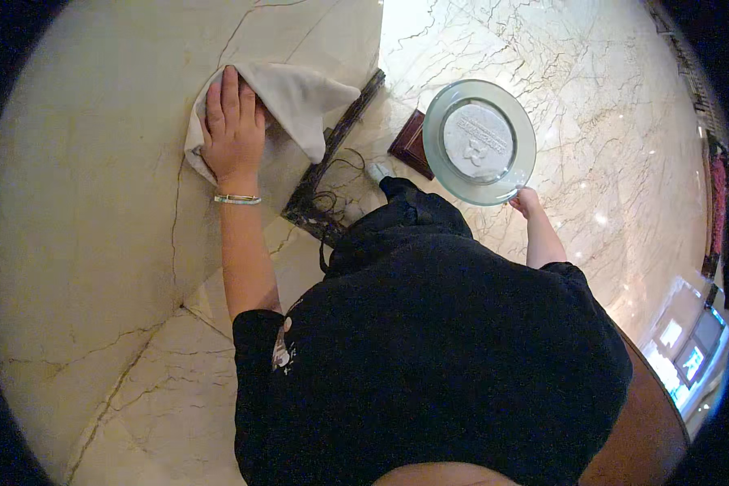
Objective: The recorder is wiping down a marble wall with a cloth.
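My left hand [234, 124] lies flat, fingers spread a little, on a white cloth [297, 91] pressed against a veined marble wall [121, 152]. Part of the cloth bunches under the palm, and a loose corner hangs to the right. At the right, my right hand [525, 201] grips the near edge of a round dish with a wide, greenish glass-like rim [443, 173]. Pale sand [479, 138] fills the dish's centre, stamped with a raised flower-like emblem and writing. A dark red-brown base [412, 144] shows partly behind the dish; whether it bears the dish is hidden.
A dark skirting strip [334, 146] runs along the wall and turns a corner. Thin dark cords [327, 197] hang near it. My light shoe [378, 172] stands on the glossy marble floor [583, 121]. A framed, bright reflective panel [686, 346] appears at the far right.
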The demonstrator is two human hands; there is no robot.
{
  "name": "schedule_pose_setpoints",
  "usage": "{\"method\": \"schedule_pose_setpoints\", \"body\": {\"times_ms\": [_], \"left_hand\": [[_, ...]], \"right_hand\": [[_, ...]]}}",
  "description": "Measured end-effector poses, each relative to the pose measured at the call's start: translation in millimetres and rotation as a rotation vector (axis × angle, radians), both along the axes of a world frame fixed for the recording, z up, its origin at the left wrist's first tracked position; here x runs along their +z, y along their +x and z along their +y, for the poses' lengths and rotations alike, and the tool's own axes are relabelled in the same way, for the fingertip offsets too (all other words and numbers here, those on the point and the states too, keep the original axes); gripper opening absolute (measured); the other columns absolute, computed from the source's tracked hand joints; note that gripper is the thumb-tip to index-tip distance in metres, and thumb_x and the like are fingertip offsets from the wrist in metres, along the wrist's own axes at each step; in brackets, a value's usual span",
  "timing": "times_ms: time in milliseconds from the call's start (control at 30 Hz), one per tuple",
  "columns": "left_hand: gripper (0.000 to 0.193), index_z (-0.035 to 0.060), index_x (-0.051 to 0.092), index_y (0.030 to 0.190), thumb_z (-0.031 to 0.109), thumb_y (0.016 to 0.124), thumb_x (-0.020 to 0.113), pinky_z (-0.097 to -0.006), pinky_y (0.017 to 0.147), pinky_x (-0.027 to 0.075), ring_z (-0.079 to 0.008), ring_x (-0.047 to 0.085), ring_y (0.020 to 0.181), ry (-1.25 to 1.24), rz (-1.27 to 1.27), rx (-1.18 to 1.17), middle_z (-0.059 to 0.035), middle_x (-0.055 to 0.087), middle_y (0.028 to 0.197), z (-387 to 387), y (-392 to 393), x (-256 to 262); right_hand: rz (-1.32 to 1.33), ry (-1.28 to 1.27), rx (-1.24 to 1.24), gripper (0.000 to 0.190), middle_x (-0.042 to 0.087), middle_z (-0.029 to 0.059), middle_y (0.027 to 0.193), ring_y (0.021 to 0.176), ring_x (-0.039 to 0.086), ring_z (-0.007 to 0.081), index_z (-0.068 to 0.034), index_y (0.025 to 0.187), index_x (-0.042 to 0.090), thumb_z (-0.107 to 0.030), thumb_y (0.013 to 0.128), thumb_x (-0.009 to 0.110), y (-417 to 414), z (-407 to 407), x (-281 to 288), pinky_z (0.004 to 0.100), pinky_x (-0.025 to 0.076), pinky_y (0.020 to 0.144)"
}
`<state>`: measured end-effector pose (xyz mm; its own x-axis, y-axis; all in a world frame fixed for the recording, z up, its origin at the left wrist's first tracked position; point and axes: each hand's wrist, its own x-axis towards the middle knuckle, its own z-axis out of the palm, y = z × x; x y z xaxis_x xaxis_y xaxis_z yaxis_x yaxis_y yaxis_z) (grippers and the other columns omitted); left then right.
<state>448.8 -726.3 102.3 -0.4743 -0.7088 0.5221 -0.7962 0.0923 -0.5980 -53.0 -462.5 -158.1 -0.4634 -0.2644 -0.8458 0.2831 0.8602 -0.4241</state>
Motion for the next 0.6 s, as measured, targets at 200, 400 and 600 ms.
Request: {"method": "schedule_pose_setpoints", "body": {"times_ms": [200,400,600], "left_hand": [[0.032,0.026,0.054,0.1,0.035,0.069,0.054,-0.0382,0.092,0.026,-0.0169,0.032,0.114,0.063,0.024,0.008,0.0087,0.036,0.127,3.6,-0.2,2.7],[0.029,0.0245,0.054,0.099,0.034,0.071,0.051,-0.0377,0.092,0.026,-0.017,0.033,0.114,0.059,0.046,-0.02,0.0078,0.035,0.127,2.8,0.6,1.8],[0.029,0.0223,0.055,0.098,0.032,0.07,0.052,-0.0362,0.091,0.028,-0.0161,0.033,0.114,0.057,0.092,-0.064,0.0064,0.035,0.127,-1.7,-4.9,5.0]], "right_hand": [[0.02,-0.006,0.002,0.016,0.054,0.0053,0.07,0.055,0.052,0.0127,-0.004,0.086,0.052,-0.015,0.079,0.042,1.1,-1.6,-3.5,0.0253,0.047,0.048],[0.106,-0.118,-0.229,0.016,0.055,0.0137,0.072,0.063,0.057,0.0239,0.001,0.084,0.053,-0.008,0.071,0.048,-0.1,-2.3,-28.5,0.0344,0.05,0.05],[0.291,-0.091,-0.17,0.025,0.053,0.0211,0.084,0.072,0.057,0.0308,0.004,0.091,0.05,-0.008,0.07,0.045,-1.1,-7.0,-37.4,0.0402,0.049,0.059]]}}
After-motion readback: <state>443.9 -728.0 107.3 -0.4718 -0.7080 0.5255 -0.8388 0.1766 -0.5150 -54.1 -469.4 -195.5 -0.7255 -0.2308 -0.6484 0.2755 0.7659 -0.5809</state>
